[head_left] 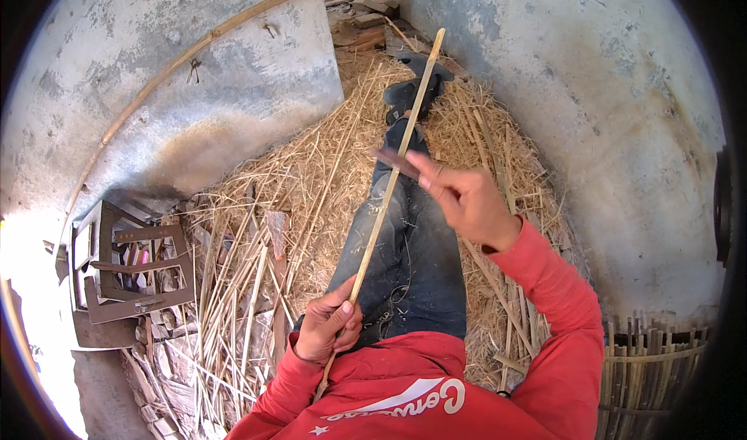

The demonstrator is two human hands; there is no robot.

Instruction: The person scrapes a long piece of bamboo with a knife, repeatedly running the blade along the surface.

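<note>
A long, pale bamboo strip [384, 206] runs slantwise over my legs, from my lap up to beyond my feet. Near its lower end my left hand [330, 322] is closed around it, thumb on top. My right hand [464, 199] grips a knife [394, 161] whose dark blade lies across the strip at about knee height. The fingers cover the knife's handle. Thin curled shavings cling to my dark trousers [366, 249].
Straw-like shavings [311, 183] cover the floor around my legs. Several loose strips [245, 315] lie at left beside a broken wooden frame [140, 273]. A woven basket [650, 370] stands at lower right. Worn walls [560, 74] enclose the corner; a curved pole [183, 55] leans at left.
</note>
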